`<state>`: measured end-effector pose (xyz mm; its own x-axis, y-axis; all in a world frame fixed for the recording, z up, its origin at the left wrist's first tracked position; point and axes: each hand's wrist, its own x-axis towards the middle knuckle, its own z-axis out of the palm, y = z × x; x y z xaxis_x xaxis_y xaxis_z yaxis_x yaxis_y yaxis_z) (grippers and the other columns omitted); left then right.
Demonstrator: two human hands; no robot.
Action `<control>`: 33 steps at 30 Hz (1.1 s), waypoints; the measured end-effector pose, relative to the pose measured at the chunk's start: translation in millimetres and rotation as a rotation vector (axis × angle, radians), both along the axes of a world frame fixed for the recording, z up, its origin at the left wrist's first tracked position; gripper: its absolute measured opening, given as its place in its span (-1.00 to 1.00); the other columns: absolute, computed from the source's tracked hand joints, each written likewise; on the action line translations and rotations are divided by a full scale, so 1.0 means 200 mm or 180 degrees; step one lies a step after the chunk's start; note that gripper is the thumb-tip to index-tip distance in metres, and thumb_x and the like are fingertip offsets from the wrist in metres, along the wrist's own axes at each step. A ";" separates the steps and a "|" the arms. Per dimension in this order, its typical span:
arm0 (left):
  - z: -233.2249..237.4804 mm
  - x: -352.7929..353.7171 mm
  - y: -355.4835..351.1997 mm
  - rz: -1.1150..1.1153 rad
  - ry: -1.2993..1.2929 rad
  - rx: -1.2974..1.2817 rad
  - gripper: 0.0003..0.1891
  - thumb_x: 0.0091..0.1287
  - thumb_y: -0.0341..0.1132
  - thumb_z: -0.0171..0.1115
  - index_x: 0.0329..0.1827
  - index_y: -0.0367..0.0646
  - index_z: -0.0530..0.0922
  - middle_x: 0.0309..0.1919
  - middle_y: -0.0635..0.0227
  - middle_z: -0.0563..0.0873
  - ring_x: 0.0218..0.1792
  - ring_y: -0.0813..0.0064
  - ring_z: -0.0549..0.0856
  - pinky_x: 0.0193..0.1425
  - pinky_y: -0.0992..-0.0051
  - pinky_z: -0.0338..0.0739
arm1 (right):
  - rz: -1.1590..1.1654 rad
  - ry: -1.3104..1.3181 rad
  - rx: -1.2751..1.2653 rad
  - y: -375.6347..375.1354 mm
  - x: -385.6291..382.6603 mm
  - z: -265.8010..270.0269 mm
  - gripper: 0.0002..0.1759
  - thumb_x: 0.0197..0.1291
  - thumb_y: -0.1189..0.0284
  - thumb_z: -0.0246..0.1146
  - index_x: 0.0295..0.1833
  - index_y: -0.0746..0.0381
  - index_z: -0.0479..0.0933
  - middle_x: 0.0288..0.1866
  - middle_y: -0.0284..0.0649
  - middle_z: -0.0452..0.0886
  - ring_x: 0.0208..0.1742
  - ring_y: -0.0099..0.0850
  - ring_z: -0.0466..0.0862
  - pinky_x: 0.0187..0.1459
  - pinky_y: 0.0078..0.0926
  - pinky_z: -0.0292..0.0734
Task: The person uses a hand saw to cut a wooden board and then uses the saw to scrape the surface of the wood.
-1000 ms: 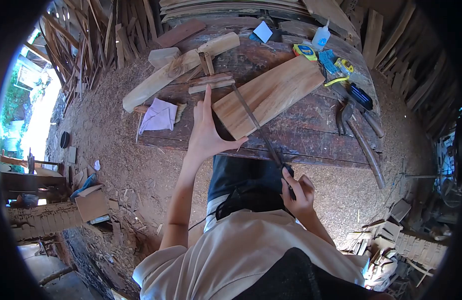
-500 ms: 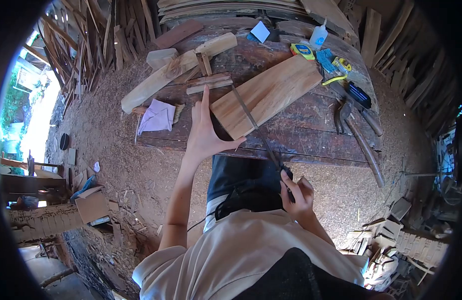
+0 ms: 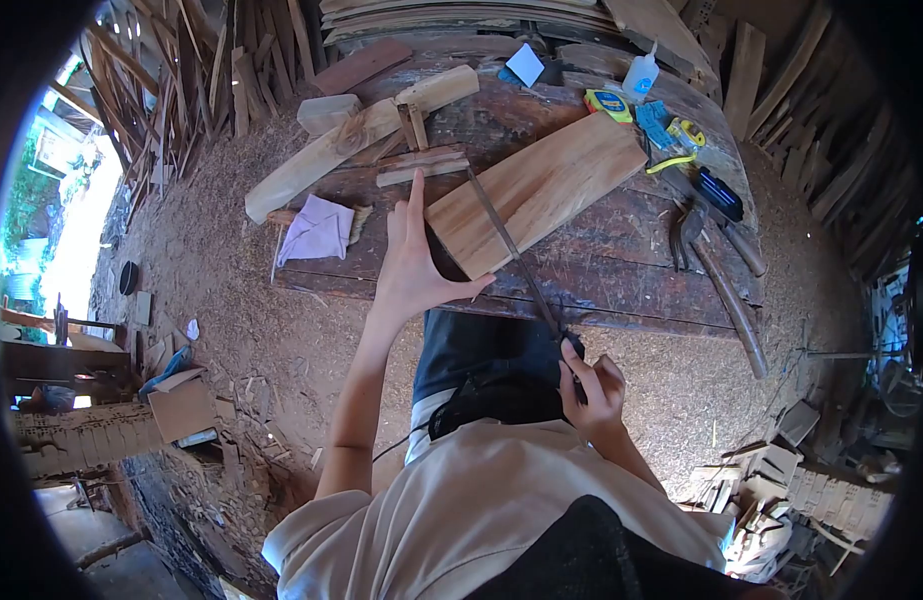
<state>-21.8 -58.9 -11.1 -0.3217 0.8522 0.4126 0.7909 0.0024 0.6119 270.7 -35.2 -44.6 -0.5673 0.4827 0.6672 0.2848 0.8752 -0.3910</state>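
Right hand clenched on saw (handle hidden); left hand splayed against board

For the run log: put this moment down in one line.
left hand: flat, bracing board | right hand: gripping long blade | blade: lying across board

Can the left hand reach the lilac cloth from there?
Probably yes: the left hand lies flat against the pale wooden board, with only bare dark bench between it and the crumpled lilac cloth.

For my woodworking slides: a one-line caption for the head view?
Left hand braces a pale board on a dark workbench; right hand holds a long thin blade laid across it.
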 end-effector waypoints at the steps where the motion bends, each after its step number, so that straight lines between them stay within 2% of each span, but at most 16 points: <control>1: 0.00 0.00 0.00 -0.0019 -0.0013 -0.0030 0.49 -0.22 -0.01 0.73 0.67 -0.32 -0.18 0.09 -0.06 0.42 0.10 -0.02 0.43 0.28 0.11 0.38 | -0.0018 0.0036 -0.0026 -0.01 0.01 0.00 -0.50 0.00 0.77 0.42 0.13 0.36 0.67 -0.69 -0.32 0.37 -0.69 -0.38 0.34 -0.55 -0.40 0.24; 10: 0.00 -0.01 0.00 -0.0016 0.0037 0.0030 0.49 -0.22 0.00 0.72 0.67 -0.33 -0.19 0.07 -0.05 0.41 0.11 0.00 0.43 0.29 0.12 0.38 | 0.0154 0.0024 -0.0071 0.09 -0.13 0.02 -0.51 0.02 0.76 0.40 0.15 0.37 0.65 -0.68 -0.28 0.38 -0.72 -0.34 0.28 -0.54 -0.41 0.25; 12: 0.00 -0.01 -0.01 0.0013 0.0023 0.0011 0.49 -0.22 0.00 0.72 0.67 -0.33 -0.19 0.08 -0.06 0.41 0.11 -0.01 0.43 0.29 0.11 0.37 | 0.0064 -0.0163 -0.0199 0.05 -0.06 0.05 -0.50 -0.01 0.77 0.43 0.14 0.39 0.65 -0.44 -0.16 0.68 -0.64 -0.32 0.35 -0.52 -0.42 0.31; 16: -0.01 0.00 0.00 0.0006 -0.0001 0.0028 0.49 -0.23 -0.02 0.72 0.66 -0.33 -0.20 0.08 -0.08 0.41 0.11 -0.02 0.43 0.29 0.09 0.37 | -0.0030 -0.0106 -0.0172 -0.01 0.04 0.02 -0.50 -0.02 0.76 0.45 0.13 0.36 0.66 -0.39 -0.17 0.69 -0.61 -0.34 0.37 -0.52 -0.39 0.30; 17: -0.01 0.00 0.00 -0.0009 -0.0008 0.0019 0.49 -0.23 -0.02 0.72 0.66 -0.33 -0.20 0.08 -0.08 0.41 0.11 -0.02 0.43 0.29 0.09 0.37 | -0.0045 -0.0112 -0.0181 -0.01 0.04 0.01 -0.50 -0.02 0.76 0.45 0.13 0.36 0.66 -0.39 -0.17 0.69 -0.61 -0.34 0.37 -0.52 -0.39 0.30; 19: 0.00 -0.01 0.00 -0.0029 0.0006 -0.0036 0.50 -0.23 -0.03 0.72 0.66 -0.33 -0.20 0.08 -0.08 0.41 0.11 -0.03 0.43 0.30 0.08 0.36 | -0.0001 0.0051 -0.0048 0.02 -0.03 0.03 -0.51 0.04 0.75 0.41 0.15 0.32 0.67 -0.67 -0.31 0.38 -0.72 -0.35 0.27 -0.53 -0.40 0.24; 23: -0.01 -0.01 0.00 -0.0032 0.0021 -0.0001 0.50 -0.24 -0.03 0.73 0.66 -0.33 -0.20 0.07 -0.08 0.41 0.11 -0.04 0.43 0.30 0.07 0.37 | 0.0107 0.0254 -0.0033 0.09 -0.17 0.03 -0.50 0.04 0.75 0.40 0.16 0.32 0.66 -0.68 -0.31 0.39 -0.72 -0.35 0.29 -0.53 -0.39 0.26; 25: -0.01 -0.02 0.00 0.0016 0.0060 0.0097 0.49 -0.22 -0.02 0.72 0.67 -0.32 -0.20 0.07 -0.08 0.41 0.10 -0.03 0.43 0.29 0.07 0.37 | 0.0056 -0.0031 -0.0084 0.09 -0.17 0.05 -0.50 0.04 0.75 0.40 0.17 0.33 0.66 -0.70 -0.31 0.39 -0.73 -0.36 0.29 -0.53 -0.39 0.26; 33: 0.00 0.00 0.00 -0.0003 0.0014 -0.0034 0.48 -0.20 0.01 0.71 0.67 -0.29 -0.19 0.09 -0.05 0.40 0.10 -0.02 0.42 0.28 0.08 0.38 | 0.0016 0.0004 -0.0047 -0.02 0.00 0.00 -0.49 0.01 0.75 0.42 0.15 0.34 0.66 -0.70 -0.33 0.37 -0.74 -0.39 0.28 -0.55 -0.42 0.22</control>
<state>-22.2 -59.8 -11.6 -0.3192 0.8568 0.4049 0.7937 0.0083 0.6083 271.6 -38.3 -45.3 -0.5688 0.4897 0.6608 0.2799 0.8707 -0.4043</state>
